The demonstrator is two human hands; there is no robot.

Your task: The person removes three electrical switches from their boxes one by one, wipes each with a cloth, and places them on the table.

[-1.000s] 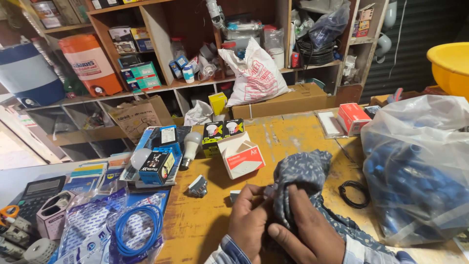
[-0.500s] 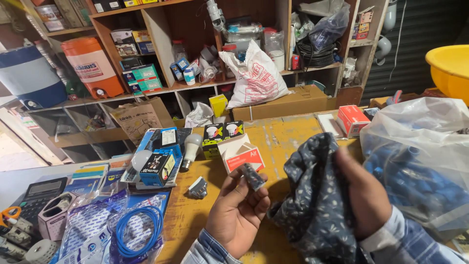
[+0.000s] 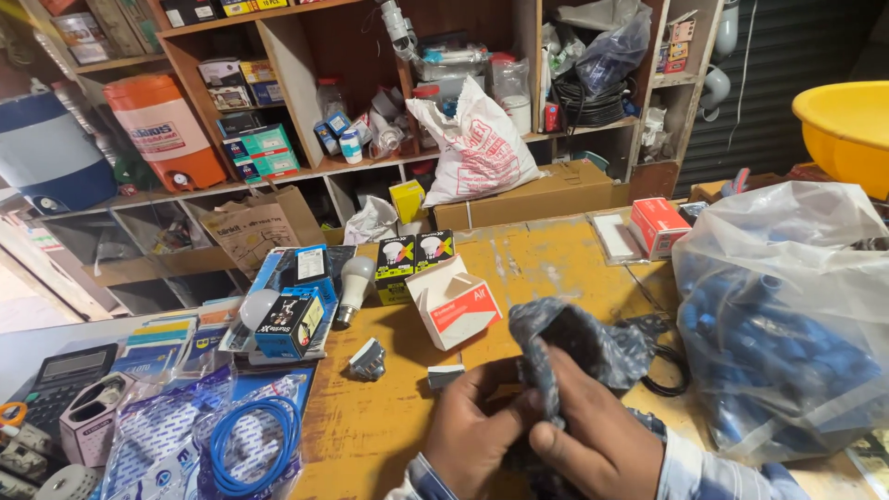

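Your left hand (image 3: 477, 431) and right hand (image 3: 593, 444) both have their fingers closed on the dark cloth (image 3: 574, 347), bunched over the near bench (image 3: 389, 426). It looks soft, light and limp, so gather folds rather than pinching an edge.

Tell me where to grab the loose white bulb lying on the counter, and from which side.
Grip the light bulb around its round white globe, coming down from above. It lies on its side with the metal base pointing toward the near edge, and boxes crowd both sides, so the top is the free approach.
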